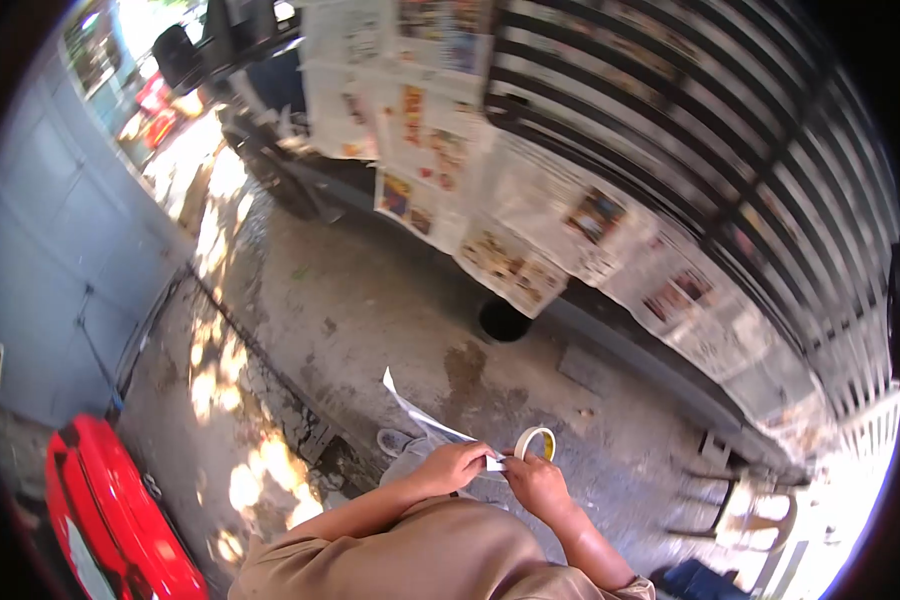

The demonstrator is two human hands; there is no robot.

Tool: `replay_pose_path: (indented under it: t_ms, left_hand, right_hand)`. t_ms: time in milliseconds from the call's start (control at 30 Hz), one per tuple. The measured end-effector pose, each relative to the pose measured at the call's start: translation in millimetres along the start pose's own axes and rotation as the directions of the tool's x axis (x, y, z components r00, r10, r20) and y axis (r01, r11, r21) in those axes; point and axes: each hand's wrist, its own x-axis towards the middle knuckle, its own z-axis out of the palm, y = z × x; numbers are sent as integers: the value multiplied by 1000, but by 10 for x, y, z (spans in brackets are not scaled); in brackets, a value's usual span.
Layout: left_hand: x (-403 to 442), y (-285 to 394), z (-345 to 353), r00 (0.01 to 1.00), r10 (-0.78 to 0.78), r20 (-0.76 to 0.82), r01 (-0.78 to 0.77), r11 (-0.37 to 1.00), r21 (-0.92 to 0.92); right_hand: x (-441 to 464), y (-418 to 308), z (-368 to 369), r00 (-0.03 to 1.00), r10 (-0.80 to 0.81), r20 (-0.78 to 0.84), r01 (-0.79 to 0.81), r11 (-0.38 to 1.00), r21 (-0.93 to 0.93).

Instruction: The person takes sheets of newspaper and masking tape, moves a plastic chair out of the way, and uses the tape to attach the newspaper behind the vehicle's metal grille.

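One pale sheet (pixel 420 415) (its far end tapering to a point) slants toward the left hand (pixel 456 467), whose fingers pinch it, while just beside, the right hand (pixel 538 487) grips a tape roll (pixel 522 444), with newspaper pages (pixel 685 295) farther right.

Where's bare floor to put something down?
Widest: concrete floor between the hanging newspapers and the long crack, left of the black round object. Also a sun-dappled strip between crack and grey metal panel. Crowded: around the left hand and right hand, with white sheet and tape roll, and lower right by the chair.
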Motion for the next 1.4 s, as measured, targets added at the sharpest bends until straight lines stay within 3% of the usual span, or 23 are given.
replay_pose_path:
  t_ms: [133, 267, 333, 400, 467, 533, 733, 867, 967, 1100, 1233, 1333, 1367, 1400]
  left_hand:
    - [-77, -491, -915, 972, -147, 186, 147, 989, 14]
    - [-251, -1340, -1842, 983, -167, 74, 171, 984, -46]
    - [-382, -1614, -2325, 968, -251, -22, 252, 965, 74]
    - [-553, -1721, -2828, 944, -307, -121, 318, 944, 86]
    - [-701, -2267, -2986, 916, -304, -261, 314, 949, -3]
    - [-840, -2515, -3343, 865, -344, -365, 349, 936, -53]
    - [-1251, -3260, -4185, 672, -559, -485, 529, 821, -214]
    - [-1468, -3481, -4993, 523, -732, -437, 673, 669, -314]
    - [-1515, -3658, -5495, 372, -790, -487, 577, 608, -545]
    - [-1389, -3821, -6202, 183, -814, -551, 641, 524, -561]
    - [-1209, -4306, -6803, 83, -700, -709, 461, 658, -595]
    - [-1198, -4970, -7284, 117, -733, -670, 216, 677, -704]
    - [-1206, -4990, -7599, 87, -752, -653, 281, 647, -709]
    - [-1299, -5297, -7818, 154, -621, -768, 439, 739, -510]
  right_hand:
    - [960, -220, 319, 981, -179, 74, 181, 983, -28]
    - [2228, -688, 540, 923, -350, 160, 352, 936, 18]
    - [2875, -1011, 572, 902, -392, 184, 381, 920, 89]
    - [3478, -1306, 635, 896, -396, 203, 372, 916, 148]
    - [3963, -1531, 777, 910, -349, 225, 306, 930, 205]
    - [4434, -1761, 970, 918, -312, 244, 254, 937, 241]
    - [5894, -2310, 1794, 821, -460, 339, 326, 864, 384]
    - [7233, -2676, 2216, 690, -632, 353, 470, 762, 446]
    - [8212, -3225, 2208, 546, -737, 398, 546, 673, 498]
    - [9472, -3992, 2361, 345, -879, 330, 669, 477, 570]
    - [10373, -4720, 2558, 167, -879, 446, 674, 432, 599]
    - [11013, -5180, 2833, 74, -821, 566, 728, 432, 532]
    - [11225, -5317, 2970, 79, -847, 526, 743, 402, 535]
    - [11436, -5459, 3115, 87, -851, 518, 771, 387, 505]
